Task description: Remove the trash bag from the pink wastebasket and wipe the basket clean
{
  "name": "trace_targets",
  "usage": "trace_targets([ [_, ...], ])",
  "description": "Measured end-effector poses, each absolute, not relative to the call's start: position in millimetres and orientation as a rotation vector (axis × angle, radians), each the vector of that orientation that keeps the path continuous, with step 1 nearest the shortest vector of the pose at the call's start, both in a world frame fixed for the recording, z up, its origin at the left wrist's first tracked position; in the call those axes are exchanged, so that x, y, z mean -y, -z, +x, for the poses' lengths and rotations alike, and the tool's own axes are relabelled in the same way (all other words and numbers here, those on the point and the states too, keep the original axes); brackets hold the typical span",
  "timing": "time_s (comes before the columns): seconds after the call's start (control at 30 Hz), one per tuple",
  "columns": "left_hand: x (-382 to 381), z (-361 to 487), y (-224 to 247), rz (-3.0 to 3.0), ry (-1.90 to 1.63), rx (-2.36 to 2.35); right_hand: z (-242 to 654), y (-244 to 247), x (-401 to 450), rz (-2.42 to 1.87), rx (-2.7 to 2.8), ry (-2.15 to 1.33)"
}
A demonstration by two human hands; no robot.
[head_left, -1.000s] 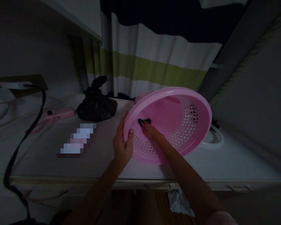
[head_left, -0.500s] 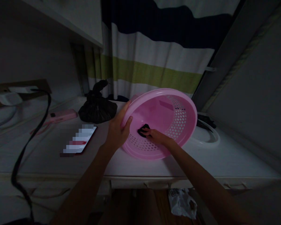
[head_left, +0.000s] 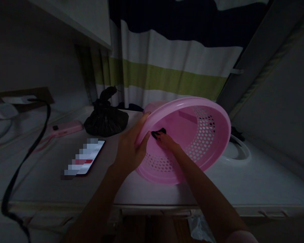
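A pink plastic basket [head_left: 183, 101] with perforated sides lies tilted on the white desk, its mouth facing me. My left hand [head_left: 133, 146] grips its left rim, thumb on the inner side and fingers behind the outer wall. Inside the basket, my right hand [head_left: 166, 140] presses a small black cloth [head_left: 159, 132] against the inner surface. The fingertips of that hand are partly hidden by the cloth.
Left of the basket sit a tied black plastic bag [head_left: 106, 118], a phone [head_left: 87, 158] with a lit screen and a pink device [head_left: 68, 128]. A black cable [head_left: 27, 162] hangs at far left. A white ring-shaped object [head_left: 244, 153] lies right, before a striped curtain [head_left: 172, 79].
My right hand has moved the black cloth slightly up inside the basket. The basket sits a little further right and larger in view, and the camera has shifted.
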State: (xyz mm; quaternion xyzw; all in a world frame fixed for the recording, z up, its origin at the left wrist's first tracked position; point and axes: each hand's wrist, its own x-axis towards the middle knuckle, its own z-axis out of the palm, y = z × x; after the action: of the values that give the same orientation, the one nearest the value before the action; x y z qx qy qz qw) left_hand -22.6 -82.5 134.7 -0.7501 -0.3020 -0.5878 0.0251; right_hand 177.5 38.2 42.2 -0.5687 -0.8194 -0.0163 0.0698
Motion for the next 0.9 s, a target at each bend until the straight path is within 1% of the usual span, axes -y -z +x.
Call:
trace_targets([
  [0.13,81.3,-22.3,-134.0,-2.298,1.818,0.943,169.1,-38.9,-45.5,-1.671,2.432,-0.014],
  [0.33,82.9,-16.0,-135.0,-2.322,1.825,0.932,172.3,-42.4,-32.1,-1.466,2.445,-0.251],
  [0.6,88.7,-11.5,-132.6,-2.260,1.823,0.948,178.6,-47.8,11.3,-1.230,2.535,-0.298],
  [0.73,90.2,-12.7,-132.8,-2.272,1.823,0.991,187.5,-47.2,21.0,-1.282,2.580,-0.252],
  [0.9,91.0,-13.3,-131.9,-2.242,1.853,0.993,195.8,-51.9,11.2,-1.514,2.618,-0.103],
])
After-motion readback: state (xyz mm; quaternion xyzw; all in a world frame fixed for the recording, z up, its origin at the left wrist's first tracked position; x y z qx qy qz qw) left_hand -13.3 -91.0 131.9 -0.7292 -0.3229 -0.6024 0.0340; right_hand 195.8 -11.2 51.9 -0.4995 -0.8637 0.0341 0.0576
